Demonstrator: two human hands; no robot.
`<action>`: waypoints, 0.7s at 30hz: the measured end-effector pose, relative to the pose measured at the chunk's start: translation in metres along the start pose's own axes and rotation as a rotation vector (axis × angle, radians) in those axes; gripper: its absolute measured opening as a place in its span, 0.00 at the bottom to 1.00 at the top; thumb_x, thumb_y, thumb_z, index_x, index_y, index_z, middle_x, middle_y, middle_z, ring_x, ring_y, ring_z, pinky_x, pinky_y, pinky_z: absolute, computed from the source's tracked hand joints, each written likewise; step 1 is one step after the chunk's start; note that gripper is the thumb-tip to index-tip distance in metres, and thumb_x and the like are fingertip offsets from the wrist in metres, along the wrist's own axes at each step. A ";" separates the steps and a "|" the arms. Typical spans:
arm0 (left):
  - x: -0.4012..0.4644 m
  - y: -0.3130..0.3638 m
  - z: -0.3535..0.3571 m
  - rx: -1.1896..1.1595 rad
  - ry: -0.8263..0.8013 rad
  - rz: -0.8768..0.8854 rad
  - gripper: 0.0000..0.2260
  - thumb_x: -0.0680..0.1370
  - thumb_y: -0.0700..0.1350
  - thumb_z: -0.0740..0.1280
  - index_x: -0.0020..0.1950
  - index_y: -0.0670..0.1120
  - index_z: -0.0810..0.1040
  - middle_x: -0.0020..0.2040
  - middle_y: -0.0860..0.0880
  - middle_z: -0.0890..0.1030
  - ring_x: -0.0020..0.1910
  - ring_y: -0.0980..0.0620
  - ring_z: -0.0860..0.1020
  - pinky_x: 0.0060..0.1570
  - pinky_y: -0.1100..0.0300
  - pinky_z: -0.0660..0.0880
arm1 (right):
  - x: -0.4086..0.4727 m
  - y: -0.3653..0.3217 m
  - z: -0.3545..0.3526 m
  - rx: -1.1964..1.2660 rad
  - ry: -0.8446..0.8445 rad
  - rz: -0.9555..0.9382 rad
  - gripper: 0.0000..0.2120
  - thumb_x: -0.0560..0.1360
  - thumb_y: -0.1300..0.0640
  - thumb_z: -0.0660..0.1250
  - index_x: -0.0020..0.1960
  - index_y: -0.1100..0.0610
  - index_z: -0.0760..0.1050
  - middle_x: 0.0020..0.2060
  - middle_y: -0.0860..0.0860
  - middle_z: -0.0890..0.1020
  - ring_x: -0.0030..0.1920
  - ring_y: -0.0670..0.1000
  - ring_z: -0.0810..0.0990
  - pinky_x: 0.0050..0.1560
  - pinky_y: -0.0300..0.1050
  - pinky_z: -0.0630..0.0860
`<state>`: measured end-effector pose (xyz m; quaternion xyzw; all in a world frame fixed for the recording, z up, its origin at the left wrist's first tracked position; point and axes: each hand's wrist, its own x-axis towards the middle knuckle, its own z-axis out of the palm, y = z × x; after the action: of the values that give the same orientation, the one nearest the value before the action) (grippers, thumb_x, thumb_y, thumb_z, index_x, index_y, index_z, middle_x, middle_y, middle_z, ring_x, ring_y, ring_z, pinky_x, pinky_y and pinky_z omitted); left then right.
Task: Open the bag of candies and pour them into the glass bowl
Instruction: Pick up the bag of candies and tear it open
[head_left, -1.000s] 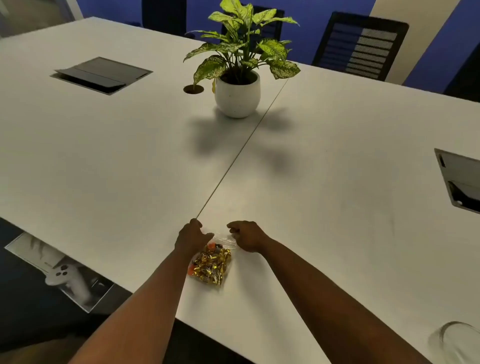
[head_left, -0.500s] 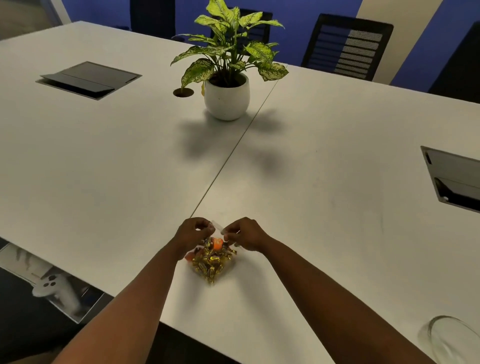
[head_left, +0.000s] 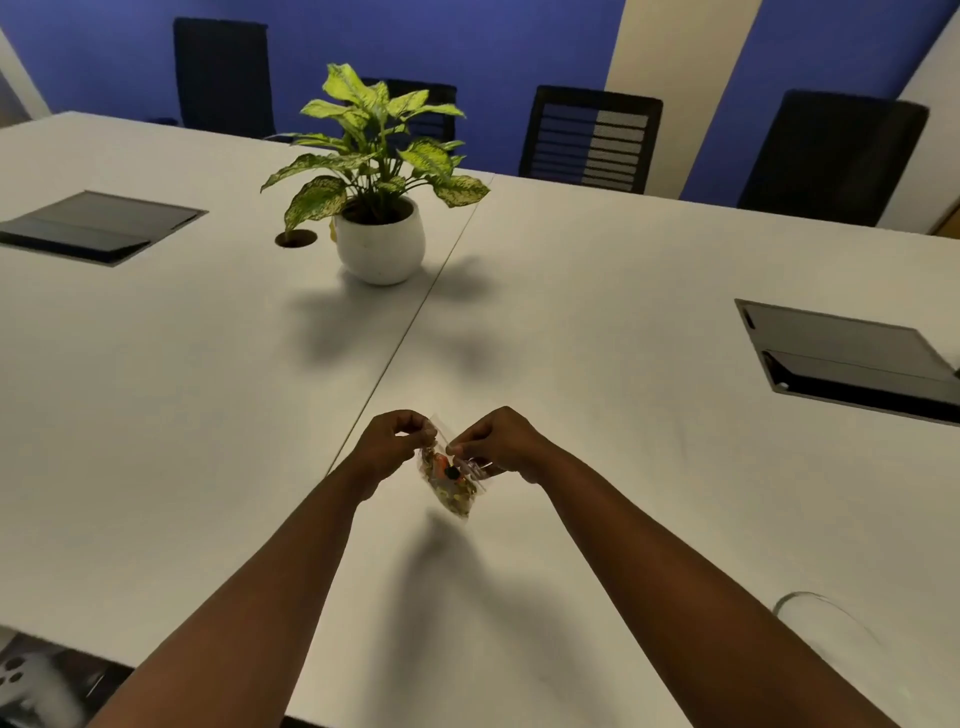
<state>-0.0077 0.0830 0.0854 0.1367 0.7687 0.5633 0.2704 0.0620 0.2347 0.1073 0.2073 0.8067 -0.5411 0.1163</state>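
Observation:
A small clear bag of candies (head_left: 451, 483), mostly gold-wrapped with an orange one near the top, hangs in the air above the white table (head_left: 597, 322). My left hand (head_left: 392, 441) pinches the bag's top edge from the left. My right hand (head_left: 496, 441) pinches the same edge from the right. The bag's bottom dangles free and casts a shadow on the table. The glass bowl (head_left: 826, 623) stands at the lower right near the table's front edge, apart from both hands, partly hidden by my right forearm.
A potted plant (head_left: 379, 228) in a white pot stands at the far middle. Dark cable hatches sit flush at the left (head_left: 98, 226) and right (head_left: 852, 358). Black chairs (head_left: 589, 137) line the far edge. A white controller (head_left: 26, 680) lies below the table's front-left corner.
Both hands closed on the bag's top edge and lifted it off the table. The view tilted up, so the bowl shows more fully at the lower right.

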 end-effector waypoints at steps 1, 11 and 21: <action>0.003 0.006 0.005 0.008 0.007 0.009 0.05 0.76 0.36 0.66 0.42 0.44 0.76 0.41 0.48 0.77 0.45 0.49 0.74 0.43 0.61 0.71 | -0.003 -0.001 -0.007 0.010 0.024 0.002 0.12 0.71 0.63 0.71 0.53 0.66 0.81 0.35 0.56 0.80 0.32 0.47 0.77 0.34 0.37 0.77; 0.003 0.050 0.088 0.062 0.109 0.021 0.15 0.76 0.49 0.64 0.30 0.46 0.73 0.30 0.48 0.76 0.27 0.52 0.76 0.28 0.64 0.71 | -0.027 0.018 -0.068 0.105 0.394 0.057 0.07 0.67 0.61 0.74 0.45 0.62 0.84 0.38 0.57 0.84 0.41 0.52 0.80 0.53 0.52 0.80; 0.002 0.076 0.149 0.026 -0.200 -0.050 0.15 0.77 0.54 0.62 0.35 0.47 0.75 0.33 0.48 0.78 0.33 0.51 0.78 0.33 0.61 0.74 | -0.062 0.045 -0.103 0.242 0.495 0.053 0.06 0.67 0.64 0.73 0.32 0.58 0.81 0.26 0.51 0.79 0.29 0.49 0.78 0.41 0.45 0.79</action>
<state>0.0682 0.2270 0.1233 0.1765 0.7485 0.5297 0.3578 0.1414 0.3317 0.1356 0.3668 0.7343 -0.5631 -0.0960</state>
